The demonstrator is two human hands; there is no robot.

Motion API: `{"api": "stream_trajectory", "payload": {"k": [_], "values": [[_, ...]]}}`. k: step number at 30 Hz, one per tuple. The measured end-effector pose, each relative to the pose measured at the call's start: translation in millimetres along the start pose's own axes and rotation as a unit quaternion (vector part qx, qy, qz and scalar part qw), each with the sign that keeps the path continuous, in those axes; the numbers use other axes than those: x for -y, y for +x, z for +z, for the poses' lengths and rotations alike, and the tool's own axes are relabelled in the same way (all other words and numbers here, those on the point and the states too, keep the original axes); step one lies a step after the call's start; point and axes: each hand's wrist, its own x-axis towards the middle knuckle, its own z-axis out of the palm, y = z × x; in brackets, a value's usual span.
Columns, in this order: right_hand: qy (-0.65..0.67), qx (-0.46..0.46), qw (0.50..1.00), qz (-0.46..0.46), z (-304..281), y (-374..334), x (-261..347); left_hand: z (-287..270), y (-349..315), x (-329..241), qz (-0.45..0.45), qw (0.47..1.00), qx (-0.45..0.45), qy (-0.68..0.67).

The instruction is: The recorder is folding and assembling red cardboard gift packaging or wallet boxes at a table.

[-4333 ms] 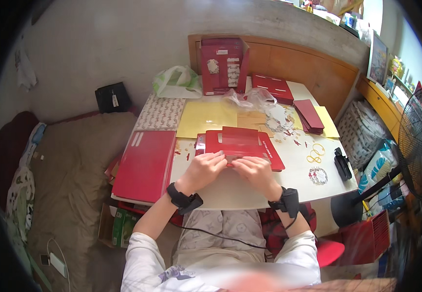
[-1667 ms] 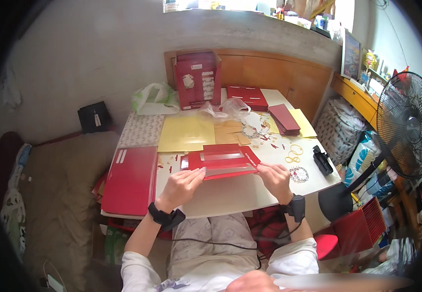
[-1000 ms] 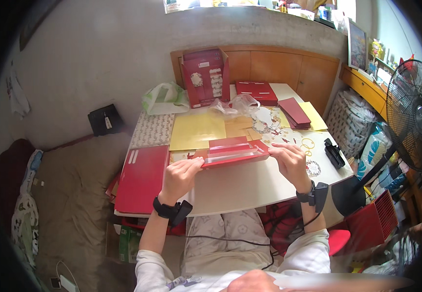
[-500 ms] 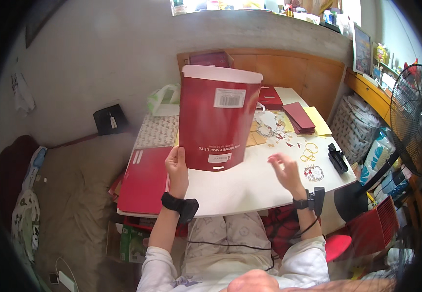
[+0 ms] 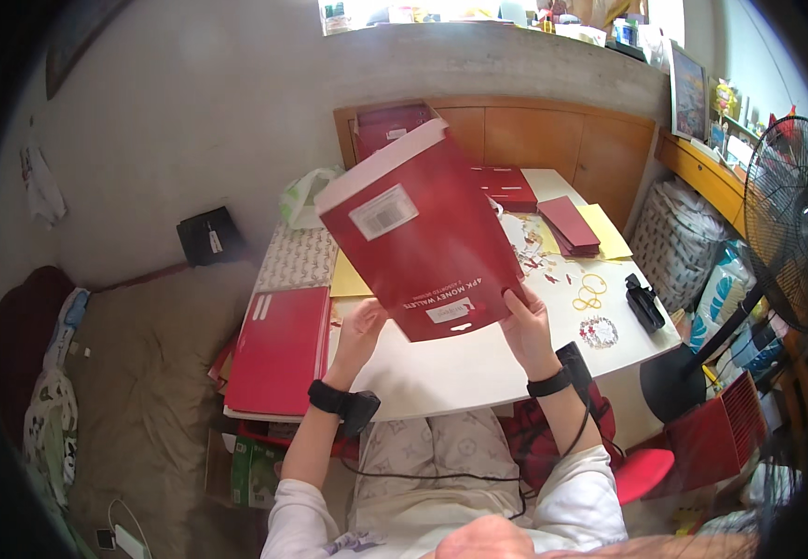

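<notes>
A white tabletop (image 5: 441, 373) is strewn with red folders (image 5: 278, 349) and paper scraps; above it a red packet (image 5: 423, 242) is gripped by the left hand (image 5: 359, 326) and right hand (image 5: 525, 321), hiding the yellow sheet (image 5: 348, 278) behind

White long sleeves pushed up, black wristbands with small boxes on both wrists, thin black cable, pale patterned trousers
</notes>
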Motion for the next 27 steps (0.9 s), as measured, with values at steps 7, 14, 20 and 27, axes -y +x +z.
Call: {"api": "stream_trajectory", "payload": {"k": [7, 14, 20, 27], "values": [[-0.263, -0.028, 0.960, -0.094, -1, -11, 15, 34, -7, -67, 0.332, 0.790, -0.186, 0.480], [-0.501, 0.032, 0.850, -0.158, 32, -27, 14, 73, 5, -90, 0.459, 0.637, -0.022, 0.619], [-0.538, 0.072, 0.828, -0.142, 25, -31, 13, 87, 1, -80, 0.463, 0.683, 0.043, 0.563], [-0.556, 0.115, 0.797, -0.204, 29, -33, 12, 86, 0, -78, 0.466, 0.700, 0.070, 0.537]]}}
